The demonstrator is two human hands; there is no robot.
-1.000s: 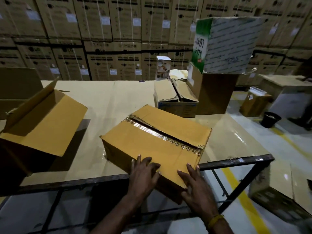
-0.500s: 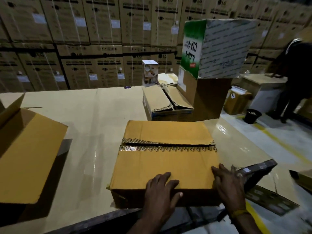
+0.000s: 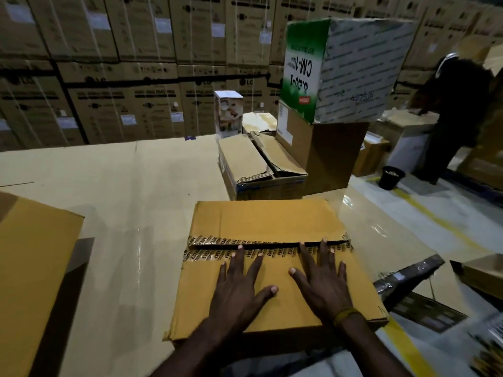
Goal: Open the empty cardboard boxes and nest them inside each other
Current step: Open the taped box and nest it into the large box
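Note:
A yellow-brown cardboard box (image 3: 266, 221) lies flat on the table in front of me, its two top flaps meeting at a seam edged with cut printed tape. My left hand (image 3: 241, 287) rests flat on the near flap, fingers spread, fingertips at the tape. My right hand (image 3: 322, 278) lies flat beside it, fingertips reaching the dark gap of the seam. A larger open yellow box (image 3: 35, 268) stands at the left edge, partly cut off. A smaller worn box (image 3: 258, 167) with loose flaps sits behind the taped one.
The table (image 3: 122, 202) is covered in cardboard sheet. A brown box (image 3: 326, 153) with a green-and-white carton (image 3: 353, 69) on top stands at the back right. Stacked cartons wall the back. A person (image 3: 457, 112) and a black bin (image 3: 391, 177) are on the right floor.
Both hands slid forward from the box's near edge onto its top, up to the taped seam. The box was turned square to me and pulled closer.

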